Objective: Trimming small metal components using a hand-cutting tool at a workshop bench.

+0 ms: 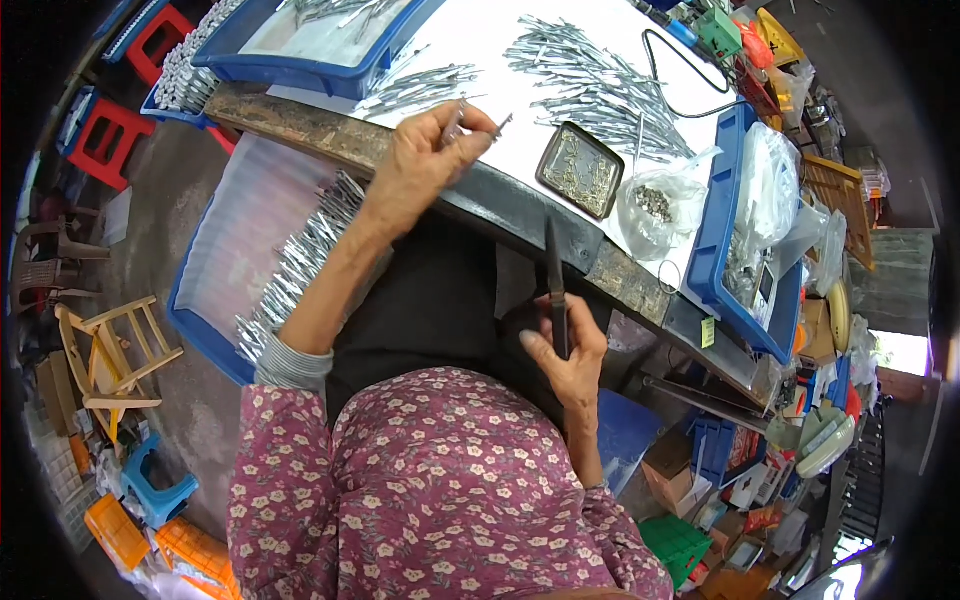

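Note:
My left hand [428, 160] is raised over the table's near edge, its fingers pinched around a thin metal piece [500, 127]. Beneath and beyond it, a bundle of slim silvery metal strips [425, 88] lies on the white tabletop. Lower down, in front of the table edge, my right hand [570, 355] is closed around the black handle of a long, dark, knife-like tool [555, 262]. The tool points away from me, its tip overlapping the dark table edge in the picture. A dark square tray [541, 172] of small brass-coloured parts sits near that edge.
A clear plastic bag [640, 235] of small metal parts stands beside a blue crate [722, 200] on the right. More metal strips [590, 85] spread behind. A blue bin [350, 72] is at the back left; a lined blue tub [195, 270] with strips lies below the table.

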{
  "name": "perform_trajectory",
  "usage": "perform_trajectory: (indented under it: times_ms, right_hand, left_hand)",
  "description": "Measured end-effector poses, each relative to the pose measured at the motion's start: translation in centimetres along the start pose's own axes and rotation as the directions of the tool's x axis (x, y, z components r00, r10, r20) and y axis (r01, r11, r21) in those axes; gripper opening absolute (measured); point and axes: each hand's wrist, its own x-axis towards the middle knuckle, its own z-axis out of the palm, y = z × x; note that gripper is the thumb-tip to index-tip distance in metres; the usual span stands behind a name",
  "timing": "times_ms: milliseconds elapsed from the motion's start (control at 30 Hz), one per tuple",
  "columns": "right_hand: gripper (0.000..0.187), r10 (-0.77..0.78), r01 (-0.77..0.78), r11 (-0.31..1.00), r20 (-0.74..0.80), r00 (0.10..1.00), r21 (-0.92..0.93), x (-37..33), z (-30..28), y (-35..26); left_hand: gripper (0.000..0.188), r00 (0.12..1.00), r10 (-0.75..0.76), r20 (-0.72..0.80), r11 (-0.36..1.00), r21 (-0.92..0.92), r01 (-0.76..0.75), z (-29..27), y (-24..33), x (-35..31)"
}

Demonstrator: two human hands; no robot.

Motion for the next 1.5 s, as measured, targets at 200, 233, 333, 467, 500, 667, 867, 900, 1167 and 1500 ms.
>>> perform_trajectory:
  times_ms: [200,233,333,467,500,667,867,900,1167,1500]
  right_hand:
    - [0.034,-0.226,0.162,0.949,-0.226,0.947,-0.271,1.7,-0.6,-1.4]
    - [0.034,-0.277,0.192,0.932,-0.262,0.924,-0.308,2.0,-0.6,-2.0]
    - [0.033,-0.398,0.255,0.868,-0.290,0.870,-0.427,3.2,-1.0,-2.6]
    - [0.034,-0.513,0.298,0.750,-0.235,0.826,-0.591,4.5,-1.2,-2.4]
    - [0.035,-0.523,0.301,0.706,-0.187,0.831,-0.641,4.5,-1.3,-2.3]
    - [0.036,-0.492,0.253,0.720,-0.219,0.843,-0.646,3.9,-1.9,-3.4]
    - [0.041,-0.599,0.337,0.682,-0.233,0.766,-0.649,3.7,-2.2,-3.4]
    - [0.040,-0.494,0.233,0.602,-0.127,0.860,-0.764,4.2,-1.8,-2.9]
    - [0.037,-0.469,0.221,0.768,-0.292,0.834,-0.601,2.7,-1.9,-2.1]
    - [0.046,-0.488,0.312,0.742,-0.160,0.858,-0.593,1.3,-0.9,0.4]
  left_hand:
    - [0.011,0.993,0.094,0.074,0.993,-0.081,-0.088,3.9,-3.3,-1.6]
    - [0.011,0.993,0.090,0.080,0.992,-0.091,-0.083,4.3,-3.5,-1.8]
    - [0.006,0.987,0.121,0.104,0.981,-0.166,-0.103,5.1,-4.0,-2.0]
    - [0.005,0.977,0.176,0.117,0.973,-0.169,-0.155,5.5,-4.3,-1.9]
    - [0.005,0.976,0.183,0.117,0.971,-0.176,-0.161,5.6,-4.4,-2.0]
    - [0.005,0.974,0.186,0.133,0.974,-0.152,-0.165,5.6,-4.3,-2.0]
    - [0.005,0.976,0.162,0.148,0.977,-0.161,-0.138,5.6,-4.2,-2.1]
    - [0.005,0.975,0.176,0.134,0.965,-0.217,-0.145,5.7,-4.3,-2.0]
    - [0.016,0.990,0.125,0.069,0.976,-0.188,-0.111,5.7,-3.5,-2.9]
    - [0.016,0.959,-0.164,0.233,0.636,-0.718,0.283,5.1,-3.3,-3.8]
